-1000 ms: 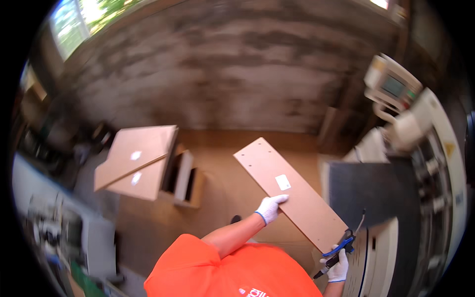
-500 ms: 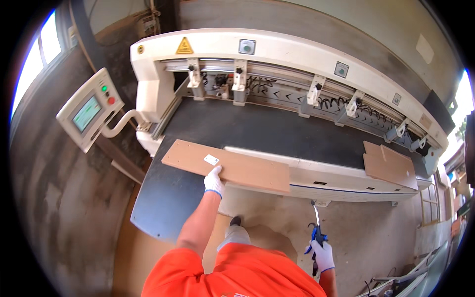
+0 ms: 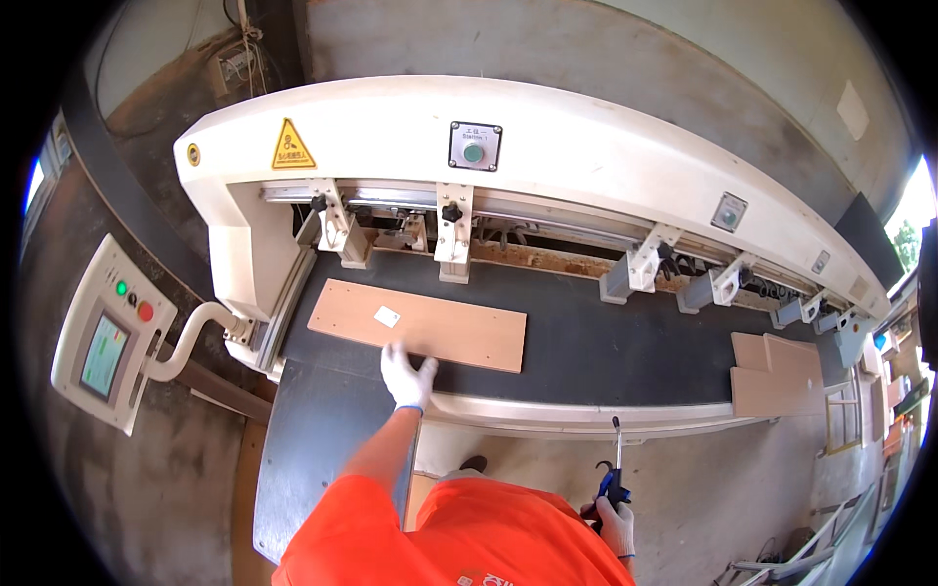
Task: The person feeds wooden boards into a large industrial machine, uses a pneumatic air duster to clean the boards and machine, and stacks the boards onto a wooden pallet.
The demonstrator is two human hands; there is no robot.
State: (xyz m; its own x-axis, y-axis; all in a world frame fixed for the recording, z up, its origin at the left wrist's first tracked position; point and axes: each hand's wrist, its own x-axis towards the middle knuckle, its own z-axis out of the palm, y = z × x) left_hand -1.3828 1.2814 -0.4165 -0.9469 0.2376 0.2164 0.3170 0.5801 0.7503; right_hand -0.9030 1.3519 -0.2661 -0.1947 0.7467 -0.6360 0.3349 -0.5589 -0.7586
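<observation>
Spreading its white-gloved fingers, the left hand (image 3: 407,376) rests at the near edge of the long light-brown wooden panel (image 3: 426,325), which lies flat on the machine's dark tabletop (image 3: 606,347). The right hand (image 3: 614,520) is closed around a blue air gun (image 3: 613,477). Bare belt stretches rightward to stacked boards (image 3: 777,376). Half a second ago the panel was held overhanging the front edge.

A long tan wooden panel (image 3: 422,325) lies flat on the dark machine bed — small white sticker on top; a blue-handled air gun (image 3: 614,476) points upright.
</observation>
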